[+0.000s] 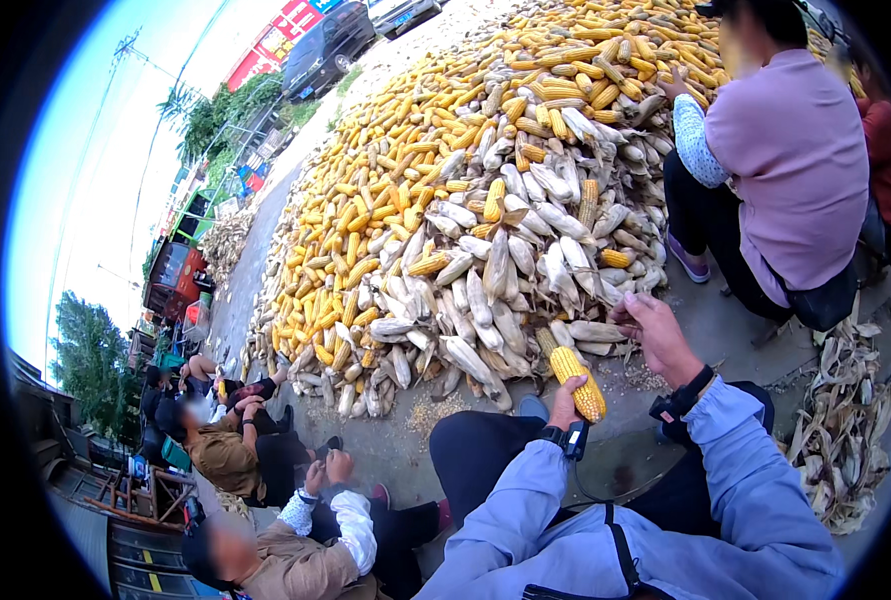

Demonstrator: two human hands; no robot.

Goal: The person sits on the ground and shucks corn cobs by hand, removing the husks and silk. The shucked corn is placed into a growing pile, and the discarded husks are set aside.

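A bare yellow corn cob (579, 384) rests in the grip of my left hand (564, 405), in front of my knees. Its kernels are exposed and no husk shows on it. To the right, my right hand (656, 335) is raised near the edge of the heap, fingers curved and apart, with nothing visible in them. Just past both hands lie corn ears in dry pale husks (490, 300). Behind and to the left of these spreads a large heap of husked yellow cobs (385, 202).
A person in a pink top (798, 165) sits at the right, one hand on the heap. Stripped husks (843, 427) lie on the ground beside me. On my left sits a person in a tan vest (303, 551), with others beyond. Parked vehicles (329, 49) stand behind the heap.
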